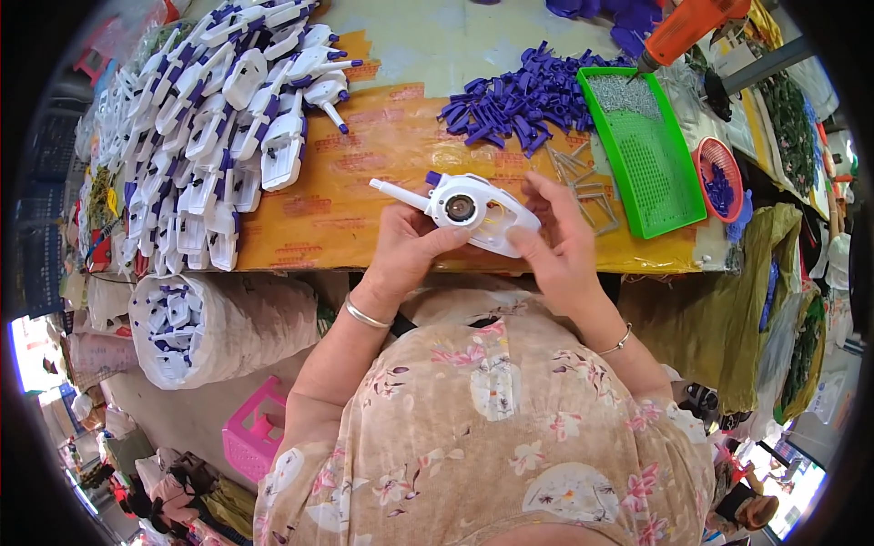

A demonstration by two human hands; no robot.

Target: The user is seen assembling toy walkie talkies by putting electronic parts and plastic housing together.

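Just above the table's front edge, I hold a white plastic gun-shaped housing with a thin spout pointing left. A round dark part sits in its middle, and a purple piece shows on its upper edge. My left hand grips it near the spout, thumb below the round part. At the other end, my right hand pinches the rounded open frame between thumb and fingers. Beyond my hands lies a heap of small purple plastic parts. Several thin pale rods are scattered right of my right hand.
A pile of white and purple housings covers the table's left. At right stand a green tray with small metal screws, a red basket and an orange power driver. A white sack and pink stool are below.
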